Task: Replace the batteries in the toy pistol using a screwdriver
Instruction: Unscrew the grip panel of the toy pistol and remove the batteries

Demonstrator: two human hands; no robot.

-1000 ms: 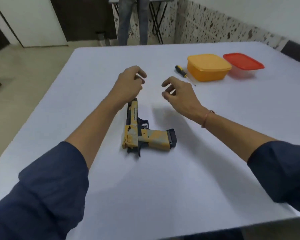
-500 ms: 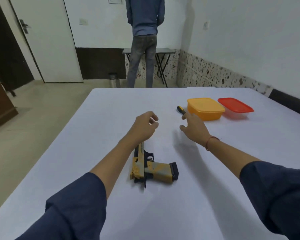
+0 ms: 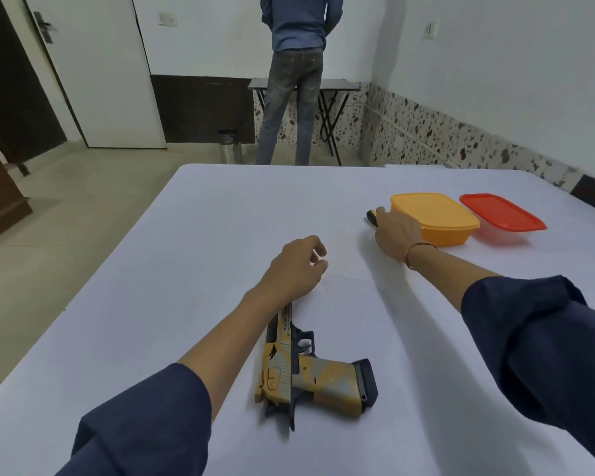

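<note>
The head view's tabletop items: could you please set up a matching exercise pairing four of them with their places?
Things:
1. yellow and grey toy pistol
2. orange lidded plastic container
3. red-lidded clear container
4. black and yellow screwdriver handle

Places:
A. farthest right
B. under the right hand's fingertips
C. nearest the camera, by the left forearm
D. between screwdriver and red lid

Pairs: 1-C, 2-D, 3-A, 4-B

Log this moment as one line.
right hand: on screwdriver, grip unclear | left hand: empty, hovering | toy pistol: on table, untouched
</note>
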